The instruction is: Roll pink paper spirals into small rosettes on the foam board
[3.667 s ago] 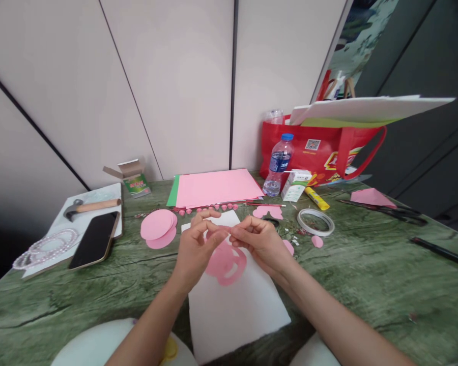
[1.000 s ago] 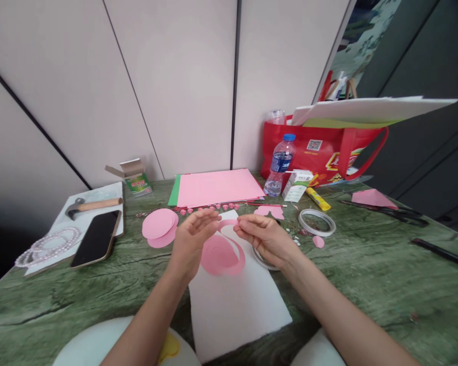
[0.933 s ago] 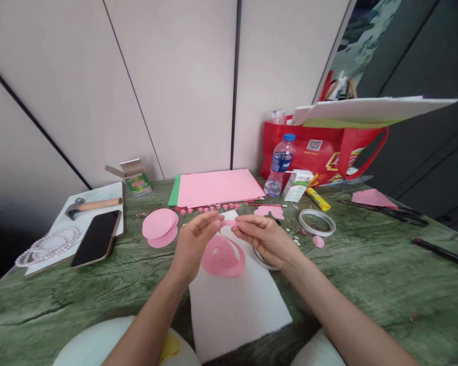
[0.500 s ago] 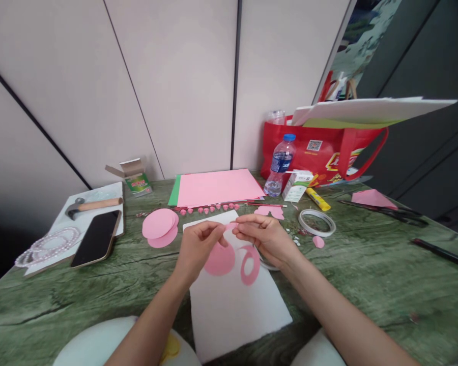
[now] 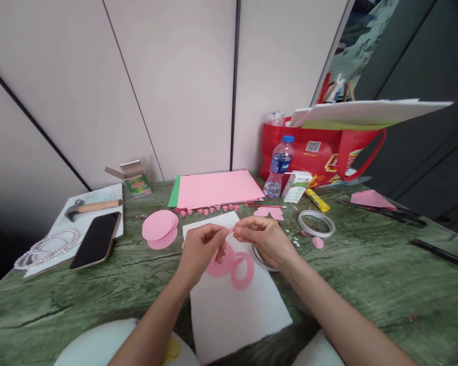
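Both hands are raised over a white sheet (image 5: 240, 320), fingertips nearly meeting. My left hand (image 5: 204, 249) pinches one side of a narrow pink paper strip (image 5: 231, 230). The strip's other side is pinched by my right hand (image 5: 261, 236). Below the fingers a curled pink paper ring (image 5: 242, 272) shows, looped with an open centre; whether it joins the strip is hidden. A pink paper circle (image 5: 218, 265) lies on the sheet behind it, partly covered by my left hand. Beside my right wrist a roll of tape (image 5: 260, 258) is mostly hidden.
Left are stacked pink circles (image 5: 160, 226), a phone (image 5: 96, 240), a hammer (image 5: 93, 206) and beads (image 5: 49, 246). Small pink rolled pieces (image 5: 212, 209) line up before the pink paper sheets (image 5: 221, 188). Right are another tape roll (image 5: 316, 223), scissors (image 5: 389, 209), a bottle (image 5: 278, 168) and a red bag (image 5: 320, 147).
The curled pink ring has swung left and slightly down, now overlapping the pink circle's edge. My hands stay close together on the strip, with the right hand slightly lower.
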Tool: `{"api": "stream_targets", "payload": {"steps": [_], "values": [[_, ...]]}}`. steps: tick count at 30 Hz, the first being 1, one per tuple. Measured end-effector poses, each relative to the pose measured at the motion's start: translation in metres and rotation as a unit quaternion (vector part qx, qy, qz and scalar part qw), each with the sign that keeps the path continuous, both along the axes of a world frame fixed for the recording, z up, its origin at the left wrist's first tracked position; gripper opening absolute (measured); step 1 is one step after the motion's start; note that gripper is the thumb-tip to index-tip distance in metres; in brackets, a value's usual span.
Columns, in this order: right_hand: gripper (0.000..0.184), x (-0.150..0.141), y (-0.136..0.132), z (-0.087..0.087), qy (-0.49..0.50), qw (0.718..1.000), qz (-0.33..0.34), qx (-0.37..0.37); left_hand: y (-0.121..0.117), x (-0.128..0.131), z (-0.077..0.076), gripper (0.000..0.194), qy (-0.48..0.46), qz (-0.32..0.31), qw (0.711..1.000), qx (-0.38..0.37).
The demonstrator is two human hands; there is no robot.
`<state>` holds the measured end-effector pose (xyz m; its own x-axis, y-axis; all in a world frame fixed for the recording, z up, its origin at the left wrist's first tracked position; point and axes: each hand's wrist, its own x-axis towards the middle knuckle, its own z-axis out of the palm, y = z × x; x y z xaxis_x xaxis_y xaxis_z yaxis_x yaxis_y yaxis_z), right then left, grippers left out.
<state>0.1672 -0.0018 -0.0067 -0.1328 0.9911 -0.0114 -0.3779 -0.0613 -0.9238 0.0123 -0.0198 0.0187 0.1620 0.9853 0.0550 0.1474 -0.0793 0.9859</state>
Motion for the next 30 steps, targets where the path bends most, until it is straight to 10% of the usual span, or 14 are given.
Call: {"api": "stream_targets", "payload": {"steps": [30], "values": [[0.025,0.0030,0.0065,-0.0074,0.021,1.000,0.018,-0.014,0.0032,-0.0022,-0.0020,0.020,-0.021,-0.012,0.999,-0.032]]}}
